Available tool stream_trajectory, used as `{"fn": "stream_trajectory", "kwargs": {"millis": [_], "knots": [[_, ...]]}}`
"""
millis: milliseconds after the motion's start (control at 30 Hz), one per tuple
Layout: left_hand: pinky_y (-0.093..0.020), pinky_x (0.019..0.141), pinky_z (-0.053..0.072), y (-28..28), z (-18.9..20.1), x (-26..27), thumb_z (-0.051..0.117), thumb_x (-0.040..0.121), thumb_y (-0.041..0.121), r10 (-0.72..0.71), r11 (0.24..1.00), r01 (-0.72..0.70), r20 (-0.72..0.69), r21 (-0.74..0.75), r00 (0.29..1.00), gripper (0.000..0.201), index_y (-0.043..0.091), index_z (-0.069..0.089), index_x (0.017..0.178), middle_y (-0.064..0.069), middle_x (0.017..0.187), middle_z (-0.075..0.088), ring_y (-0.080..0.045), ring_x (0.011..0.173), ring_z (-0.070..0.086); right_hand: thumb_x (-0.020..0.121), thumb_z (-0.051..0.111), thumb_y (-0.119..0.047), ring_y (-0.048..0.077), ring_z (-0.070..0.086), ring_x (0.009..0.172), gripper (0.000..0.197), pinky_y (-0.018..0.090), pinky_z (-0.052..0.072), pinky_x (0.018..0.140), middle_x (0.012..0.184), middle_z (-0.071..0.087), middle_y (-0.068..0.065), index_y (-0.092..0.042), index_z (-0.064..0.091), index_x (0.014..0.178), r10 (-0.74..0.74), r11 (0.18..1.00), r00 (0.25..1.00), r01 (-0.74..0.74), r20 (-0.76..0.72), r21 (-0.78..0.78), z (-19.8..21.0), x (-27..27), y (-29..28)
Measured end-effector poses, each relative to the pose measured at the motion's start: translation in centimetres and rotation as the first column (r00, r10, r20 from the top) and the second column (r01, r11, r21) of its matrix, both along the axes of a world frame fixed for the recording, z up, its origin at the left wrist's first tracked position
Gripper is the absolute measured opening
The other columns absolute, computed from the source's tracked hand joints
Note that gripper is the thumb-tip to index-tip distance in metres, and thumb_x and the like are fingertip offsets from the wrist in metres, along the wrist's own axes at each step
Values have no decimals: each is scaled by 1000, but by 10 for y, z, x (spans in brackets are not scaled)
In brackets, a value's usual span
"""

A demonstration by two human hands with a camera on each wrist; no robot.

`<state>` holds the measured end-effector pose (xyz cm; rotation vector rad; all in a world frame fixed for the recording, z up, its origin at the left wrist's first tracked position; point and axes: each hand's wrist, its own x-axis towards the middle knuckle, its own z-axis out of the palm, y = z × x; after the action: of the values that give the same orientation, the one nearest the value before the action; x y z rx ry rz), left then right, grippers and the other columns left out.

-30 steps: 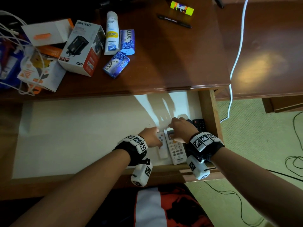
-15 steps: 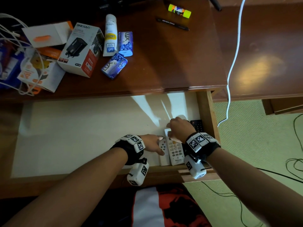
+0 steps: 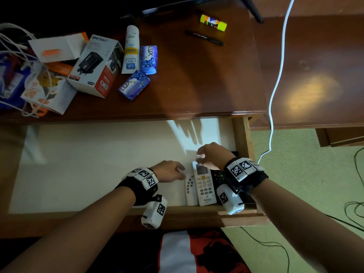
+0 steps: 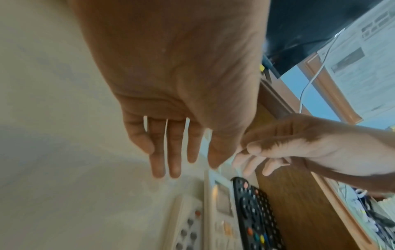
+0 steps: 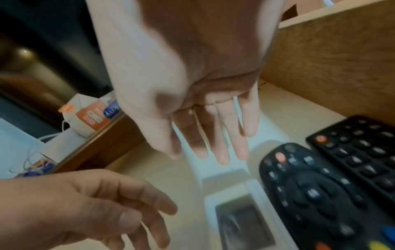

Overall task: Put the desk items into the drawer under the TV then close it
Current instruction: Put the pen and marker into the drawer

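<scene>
The drawer (image 3: 239,134) stands pulled out below the desk top (image 3: 197,85). In its front right corner lie a small white remote (image 3: 190,191), a larger white remote with a screen (image 3: 203,186) and two black remotes (image 5: 310,189) (image 5: 363,147). My left hand (image 3: 170,171) hovers just left of the small white remote, fingers straight, holding nothing. Above the screen end of the larger remote my right hand (image 3: 211,155) is lifted, fingers loose and empty. On the desk lie two Lux soap bars (image 3: 148,60) (image 3: 134,85), a white tube (image 3: 130,50), a charger box (image 3: 96,66), a pen (image 3: 204,38) and a glue stick (image 3: 213,22).
A heap of small boxes and white cables (image 3: 25,75) fills the desk's left end. A white cable (image 3: 275,79) hangs down past the drawer's right side to the green carpet (image 3: 305,184). A TV stand foot (image 3: 252,10) sits at the back.
Both hands have let go of the white remotes and lifted off them; the remotes now lie side by side against the drawer's front wall. The view has shifted slightly.
</scene>
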<state>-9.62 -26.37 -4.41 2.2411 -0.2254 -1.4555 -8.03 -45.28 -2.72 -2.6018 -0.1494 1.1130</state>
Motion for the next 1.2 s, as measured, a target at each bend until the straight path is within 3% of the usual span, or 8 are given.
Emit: {"fn": "stream_trajectory", "kwargs": {"millis": [200,433,567,700,800,933,1067,1200], "knots": [[-19,77,45,9,34,34,65,87,19,525,844,-439,309,-308,793,17,19,69,103,4,89,68,-11,85,64,89,59,-25,17,60,71,17,26,45,67,72,64,1,-12,69,83,-151,957,982,116,114,266,37,44,0],[-14,68,47,17,87,110,63,84,7,650,739,-401,413,-541,638,15,20,70,85,3,75,71,-3,65,61,84,59,-1,-6,52,42,38,9,37,44,41,56,-18,-22,58,52,-503,794,835,343,225,503,80,123,-20],[-21,75,50,13,99,163,61,85,12,571,804,-323,494,-500,656,13,21,71,88,1,81,73,-8,75,66,86,60,-13,16,57,57,29,21,42,54,59,61,1,-17,61,57,-565,799,756,403,330,446,91,181,-33],[-21,79,50,0,108,216,61,87,12,459,866,-167,618,-471,639,14,16,72,94,-1,91,73,-11,84,67,90,52,-23,33,60,95,26,35,47,81,95,65,19,-2,67,91,-460,888,705,381,540,258,93,239,-41],[-18,74,48,-16,107,245,59,84,10,416,889,-93,706,-448,573,16,15,73,91,2,96,72,-10,81,64,85,59,-37,38,46,119,40,43,40,100,125,51,17,-13,58,118,-401,908,711,390,577,151,92,275,-41],[-33,76,54,-34,93,269,59,82,9,367,903,-24,738,-429,566,18,19,73,88,2,95,70,-14,80,64,91,50,-39,34,31,133,50,46,33,108,146,34,7,-29,40,139,-295,937,741,347,603,32,86,311,-38],[-36,78,53,-45,84,287,58,82,11,334,913,15,767,-408,547,17,21,70,91,2,97,65,-16,87,62,92,49,-41,30,33,135,48,48,33,109,151,33,-1,-36,39,139,-218,949,804,307,553,-73,71,332,-42],[-35,88,49,-54,80,307,58,84,15,276,938,27,795,-344,540,25,21,65,107,3,114,58,-17,105,55,89,57,-29,31,48,122,43,46,44,97,131,52,4,-33,49,131,-216,949,753,313,621,-49,65,333,-47]]}}
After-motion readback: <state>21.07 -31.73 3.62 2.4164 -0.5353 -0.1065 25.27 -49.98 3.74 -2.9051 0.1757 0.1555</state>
